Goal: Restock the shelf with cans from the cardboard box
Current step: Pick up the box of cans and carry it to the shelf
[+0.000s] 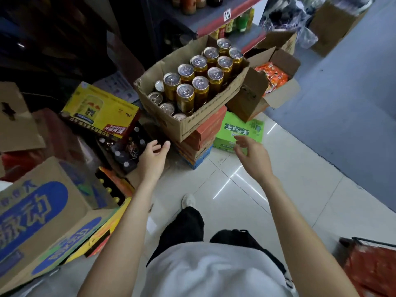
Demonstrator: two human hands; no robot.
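Note:
An open cardboard box [188, 123] sits on a stack of orange and blue cartons, holding several gold cans [185, 97] with silver tops standing upright. The shelf [216, 24] with a red edge strip stands behind the box, with bottles and cans on it. My left hand [153, 156] hovers below the box's near left corner, fingers relaxed and holding nothing. My right hand [249, 154] hangs in the air to the right of the stack, fingers loosely curled and empty. Neither hand touches the box.
A yellow drink carton [100, 110] and a blue-printed cardboard box [40, 213] crowd the left. A green carton [242, 129] and an open box of orange packets [272, 76] lie right of the stack. White tiled floor [235, 196] spreads around my foot.

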